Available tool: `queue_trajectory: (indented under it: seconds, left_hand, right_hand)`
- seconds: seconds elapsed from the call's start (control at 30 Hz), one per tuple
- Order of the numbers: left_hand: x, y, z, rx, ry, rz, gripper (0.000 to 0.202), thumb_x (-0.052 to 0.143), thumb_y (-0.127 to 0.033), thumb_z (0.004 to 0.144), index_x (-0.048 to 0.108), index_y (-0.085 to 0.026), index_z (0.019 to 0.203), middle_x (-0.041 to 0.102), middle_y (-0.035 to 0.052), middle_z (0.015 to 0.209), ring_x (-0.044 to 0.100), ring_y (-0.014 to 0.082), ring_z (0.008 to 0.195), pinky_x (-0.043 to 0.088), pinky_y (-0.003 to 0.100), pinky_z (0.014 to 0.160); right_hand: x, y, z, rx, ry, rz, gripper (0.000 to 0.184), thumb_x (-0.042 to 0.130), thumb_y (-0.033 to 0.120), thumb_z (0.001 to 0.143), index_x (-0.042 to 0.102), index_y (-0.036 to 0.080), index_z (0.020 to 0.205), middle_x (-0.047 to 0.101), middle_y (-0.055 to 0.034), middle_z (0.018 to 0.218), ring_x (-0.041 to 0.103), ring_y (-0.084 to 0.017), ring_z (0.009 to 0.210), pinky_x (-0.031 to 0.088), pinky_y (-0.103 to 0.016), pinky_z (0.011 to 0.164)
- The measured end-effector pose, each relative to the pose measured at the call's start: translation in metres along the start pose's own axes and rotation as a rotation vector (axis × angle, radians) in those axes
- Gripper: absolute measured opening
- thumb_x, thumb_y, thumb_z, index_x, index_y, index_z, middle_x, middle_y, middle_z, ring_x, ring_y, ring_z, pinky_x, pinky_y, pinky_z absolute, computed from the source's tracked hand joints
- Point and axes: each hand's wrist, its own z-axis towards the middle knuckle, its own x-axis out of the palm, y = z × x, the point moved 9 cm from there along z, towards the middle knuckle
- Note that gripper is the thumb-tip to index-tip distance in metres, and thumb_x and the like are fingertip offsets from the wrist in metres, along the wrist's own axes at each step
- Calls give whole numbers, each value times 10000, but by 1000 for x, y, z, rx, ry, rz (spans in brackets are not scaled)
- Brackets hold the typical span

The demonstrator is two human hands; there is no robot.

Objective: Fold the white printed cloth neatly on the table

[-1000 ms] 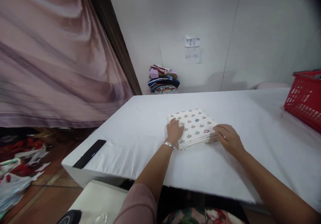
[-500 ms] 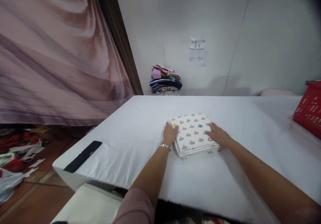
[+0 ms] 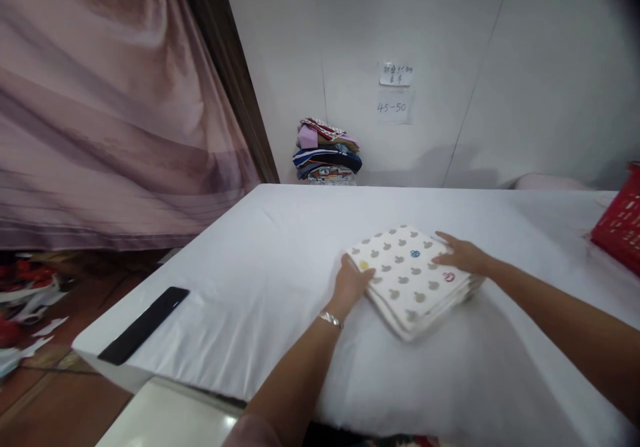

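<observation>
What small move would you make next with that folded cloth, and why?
I'd probably turn the folded cloth a little to square it with the edge of the white table: it lies askew, one corner pointing toward the person, and the left hand and right hand are at opposite sides.

Cloth (image 3: pixel 407 272) — white, mostly grey motifs, perhaps mushrooms; basket (image 3: pixel 621 223) — red.

Red basket (image 3: pixel 620 223), sliced off by the right edge! The curtain (image 3: pixel 100 107) runs out left and top. Left hand (image 3: pixel 351 281): some fingers lost behind the folded cloth (image 3: pixel 400 273), its near corner blurred. Upper note (image 3: pixel 395 74): characters too small to read surely. Fabric stack (image 3: pixel 327 157): foot hidden behind the desk (image 3: pixel 280 253).
</observation>
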Motion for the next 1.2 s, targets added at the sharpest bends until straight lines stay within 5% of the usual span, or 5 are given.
queue_trajectory:
  seconds: [0.13, 0.23, 0.53, 0.93, 1.2]
  left_hand:
    - [33, -2, -27, 80, 230, 4, 807, 638, -542, 739, 313, -225, 1405, 701, 34, 899, 664, 218, 785, 507, 313, 696]
    - [11, -10, -14, 82, 113, 66, 571, 549, -516, 817, 480, -211, 1295, 671, 54, 1017, 641, 198, 855, 489, 297, 758]
    - [21, -53, 30, 351, 17, 210, 388, 454, -423, 897, 599, -156, 1139, 620, 111, 1159, 545, 241, 1082, 397, 335, 929]
    - [29, -51, 25, 361, 86, 147, 260, 445, -370, 885, 606, -194, 990, 671, 70, 955, 596, 218, 885, 418, 317, 794]
    - [46, -68, -17, 191, 208, -169, 324, 574, -366, 783, 523, -208, 1061, 660, 65, 1033, 602, 233, 939, 431, 314, 807]
  right_hand:
    - [-34, -33, 31, 58, -11, -176, 886, 699, 482, 662, 388, 150, 1423, 587, -198, 1264, 567, -397, 1117, 454, -486, 891]
    - [-44, -11, 34, 15, -100, -198, 677, 620, 411, 747, 477, 154, 1356, 491, -166, 1383, 457, -352, 1261, 390, -455, 1007]
    - [33, 88, -33, -200, -56, -264, 643, 265, 590, 909, 371, 230, 1430, 262, -82, 1535, 200, -298, 1412, 212, -541, 1110]
    - [5, 29, -13, 97, -207, -403, 595, 228, 524, 928, 415, 192, 1385, 355, -130, 1489, 278, -324, 1378, 273, -577, 1056]
    - [12, 22, -19, -51, -120, -305, 645, 266, 594, 904, 314, 257, 1451, 317, -70, 1515, 242, -264, 1402, 236, -507, 1112]
